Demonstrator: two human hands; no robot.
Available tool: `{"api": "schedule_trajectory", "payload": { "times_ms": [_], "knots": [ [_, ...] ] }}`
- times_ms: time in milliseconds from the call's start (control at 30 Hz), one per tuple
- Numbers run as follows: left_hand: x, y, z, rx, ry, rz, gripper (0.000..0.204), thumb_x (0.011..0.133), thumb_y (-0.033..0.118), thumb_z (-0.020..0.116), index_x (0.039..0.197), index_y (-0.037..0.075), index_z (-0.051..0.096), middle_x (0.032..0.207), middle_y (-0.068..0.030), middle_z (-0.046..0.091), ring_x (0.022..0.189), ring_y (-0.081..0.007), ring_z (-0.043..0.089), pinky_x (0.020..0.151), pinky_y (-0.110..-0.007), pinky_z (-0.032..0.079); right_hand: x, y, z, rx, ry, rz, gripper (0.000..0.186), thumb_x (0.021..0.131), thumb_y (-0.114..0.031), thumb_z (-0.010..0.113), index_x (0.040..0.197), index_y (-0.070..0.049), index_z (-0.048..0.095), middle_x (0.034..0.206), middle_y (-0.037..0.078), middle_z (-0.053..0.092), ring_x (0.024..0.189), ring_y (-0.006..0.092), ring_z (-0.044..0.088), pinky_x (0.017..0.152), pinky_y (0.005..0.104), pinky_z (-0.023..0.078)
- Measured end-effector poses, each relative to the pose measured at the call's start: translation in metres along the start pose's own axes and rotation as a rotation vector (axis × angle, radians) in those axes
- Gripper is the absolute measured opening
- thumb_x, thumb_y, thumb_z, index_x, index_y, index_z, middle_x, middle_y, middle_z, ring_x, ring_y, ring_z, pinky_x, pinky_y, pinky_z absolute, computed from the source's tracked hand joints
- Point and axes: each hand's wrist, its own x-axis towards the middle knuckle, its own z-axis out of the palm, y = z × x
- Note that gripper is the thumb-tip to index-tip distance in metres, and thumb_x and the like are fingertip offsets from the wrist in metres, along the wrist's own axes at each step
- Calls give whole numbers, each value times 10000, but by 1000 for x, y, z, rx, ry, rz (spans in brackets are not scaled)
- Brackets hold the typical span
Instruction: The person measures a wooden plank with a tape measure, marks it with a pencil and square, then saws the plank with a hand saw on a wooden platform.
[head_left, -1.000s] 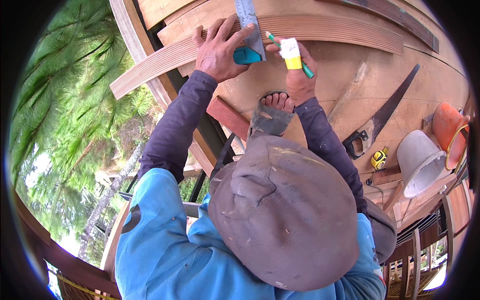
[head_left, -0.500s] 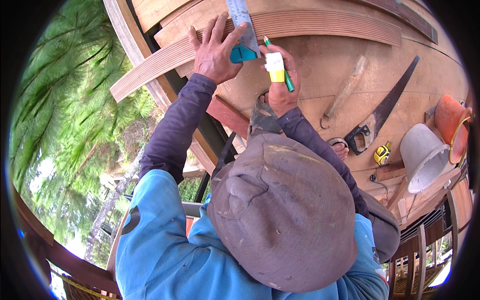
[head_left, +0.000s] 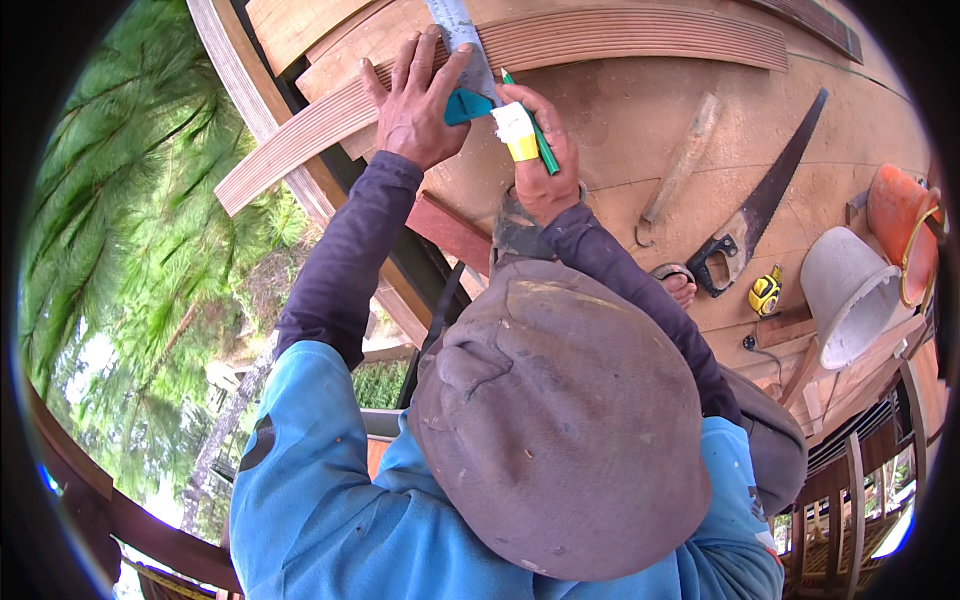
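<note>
With its fingers spread, my left hand (head_left: 418, 112) presses down on a grooved brown deck board (head_left: 620, 40). Its thumb lies on the metal blade of a try square (head_left: 462, 35), whose teal handle (head_left: 466, 106) shows beside the palm. The blade crosses the board. Close to the blade's right edge, my right hand (head_left: 548, 150) is closed around a green pencil (head_left: 546, 145), its tip up by the board's near edge. A white and yellow piece (head_left: 515, 132), perhaps a wrap, covers part of the right hand; what it is I cannot make out.
Right of my hands lie a hooked wooden-handled tool (head_left: 682, 158), a handsaw (head_left: 765, 205) and a yellow tape measure (head_left: 765, 292). A grey bucket (head_left: 845, 290) and an orange bucket (head_left: 893, 220) lie farther right. The platform's left side drops toward greenery. A brown hat (head_left: 560, 420) hides the lower middle.
My right hand with the pencil has shifted slightly left, nearer the square's blade. My left hand keeps its place on the board and square. The whole view has turned a little.
</note>
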Motion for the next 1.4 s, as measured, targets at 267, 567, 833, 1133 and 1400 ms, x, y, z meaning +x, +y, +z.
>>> {"api": "schedule_trajectory", "payload": {
  "times_ms": [267, 567, 833, 1133, 1400],
  "knots": [
    [-1, -2, 3, 43, 18, 17, 966, 617, 256, 876, 1508, 340, 511, 1623, -100, 385, 1497, -338, 360, 1157, -756, 138, -1, 0, -5, -141, -37, -55, 472, 938, -101, 543, 1409, -89, 568, 1322, 148, 684, 1197, 294, 684, 1001, 352, 518],
    [0, -3, 4, 20, 47, 41, 860, 671, 283, 863, 1471, 332, 551, 1585, -118, 413, 1469, -344, 385, 1105, -783, 181, 20, -10, -21, -307, 63, -165, 411, 977, -166, 549, 1370, -83, 635, 1203, 163, 712, 1095, 316, 701, 918, 367, 543],
    [0, -5, 5, 23, 63, 50, 900, 614, 276, 904, 1450, 336, 578, 1519, -105, 449, 1440, -330, 400, 1093, -748, 192, 47, -20, -18, -374, -18, -253, 413, 913, -139, 613, 1320, -101, 673, 1153, 164, 721, 1055, 336, 703, 914, 394, 548],
    [2, -9, 6, 9, 69, 61, 963, 578, 295, 916, 1468, 358, 555, 1501, -109, 457, 1418, -335, 417, 1095, -717, 198, 71, -8, -7, -469, -49, -299, 461, 895, -87, 617, 1349, -142, 674, 1188, 141, 732, 1088, 311, 713, 955, 374, 546],
    [4, -8, 5, -16, 82, 65, 949, 565, 285, 911, 1450, 357, 574, 1483, -98, 479, 1405, -328, 431, 1105, -669, 208, 74, -8, -9, -518, -86, -359, 451, 882, -102, 626, 1330, -116, 675, 1198, 165, 721, 1085, 339, 706, 949, 392, 550]
  ]
}}
